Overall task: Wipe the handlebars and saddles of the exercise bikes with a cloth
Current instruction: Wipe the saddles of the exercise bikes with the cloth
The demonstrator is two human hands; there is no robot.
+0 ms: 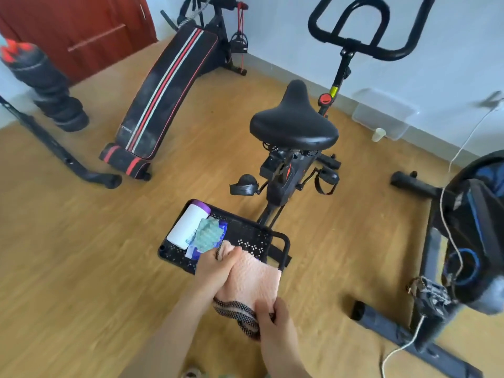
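A pink cloth (pixel 253 279) with a dark patterned edge is stretched between both hands above the floor. My left hand (pixel 218 266) grips its far end, and my right hand (pixel 275 320) grips the near patterned edge. Ahead stands a black exercise bike with a wide black saddle (pixel 294 124) and black looped handlebars (pixel 354 25) near the wall. Part of a second bike (pixel 469 236) with blue trim shows at the right edge.
A black tray (pixel 251 233) on the floor holds a white bottle (pixel 188 225) with a purple cap and a green cloth (pixel 208 236). A sit-up bench (pixel 166 91) lies at left, a punching bag (pixel 41 77) beyond it. A clear plastic box (pixel 381 113) stands by the wall.
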